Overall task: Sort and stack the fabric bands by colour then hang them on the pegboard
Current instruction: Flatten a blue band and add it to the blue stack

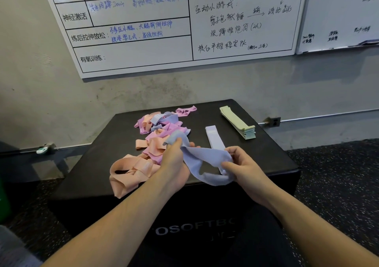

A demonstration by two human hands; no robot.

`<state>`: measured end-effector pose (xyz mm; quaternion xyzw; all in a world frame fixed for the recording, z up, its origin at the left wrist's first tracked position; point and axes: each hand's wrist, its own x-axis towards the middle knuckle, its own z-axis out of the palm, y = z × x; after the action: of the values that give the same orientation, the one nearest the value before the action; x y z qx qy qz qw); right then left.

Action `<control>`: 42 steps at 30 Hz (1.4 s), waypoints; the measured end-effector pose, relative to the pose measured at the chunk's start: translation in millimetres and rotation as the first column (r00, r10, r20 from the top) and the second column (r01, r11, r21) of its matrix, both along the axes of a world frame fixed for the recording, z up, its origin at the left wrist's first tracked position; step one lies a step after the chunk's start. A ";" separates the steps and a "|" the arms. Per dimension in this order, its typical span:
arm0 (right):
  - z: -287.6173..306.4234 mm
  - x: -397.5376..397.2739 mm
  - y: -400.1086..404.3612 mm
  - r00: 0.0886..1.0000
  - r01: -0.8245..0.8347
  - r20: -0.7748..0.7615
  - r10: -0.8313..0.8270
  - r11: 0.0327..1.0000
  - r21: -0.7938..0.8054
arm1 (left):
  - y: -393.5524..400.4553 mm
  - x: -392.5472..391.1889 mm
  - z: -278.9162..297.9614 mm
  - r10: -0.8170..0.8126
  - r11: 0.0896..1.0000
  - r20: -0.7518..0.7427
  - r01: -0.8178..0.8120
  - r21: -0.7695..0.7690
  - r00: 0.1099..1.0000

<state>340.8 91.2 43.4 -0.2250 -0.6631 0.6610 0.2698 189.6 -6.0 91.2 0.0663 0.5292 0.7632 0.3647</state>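
Both hands hold one lavender band above the near part of the black soft box: the left hand at 9 o'clock grips one end with curled fingers, and the right hand at 3 o'clock pinches the other end. A jumbled pile of pink, peach and lavender bands lies at 10 o'clock. A flat lavender stack lies at 12 o'clock, touching the held band, with a neat green stack at 1 o'clock.

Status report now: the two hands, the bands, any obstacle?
Left hand and right hand both grip one lavender band. Green stack done; mixed pile unsorted. Nothing blocking.
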 end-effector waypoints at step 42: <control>-22.4 13.0 33.9 0.982 0.086 0.104 -0.160 0.858 0.507 | -5.3 -24.8 5.7 -0.017 1.000 -0.014 0.017 -0.016 1.000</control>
<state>353.8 125.1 21.0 -0.2361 -0.8134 0.4302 0.3124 164.8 -11.3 96.8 0.0731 0.5373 0.7554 0.3678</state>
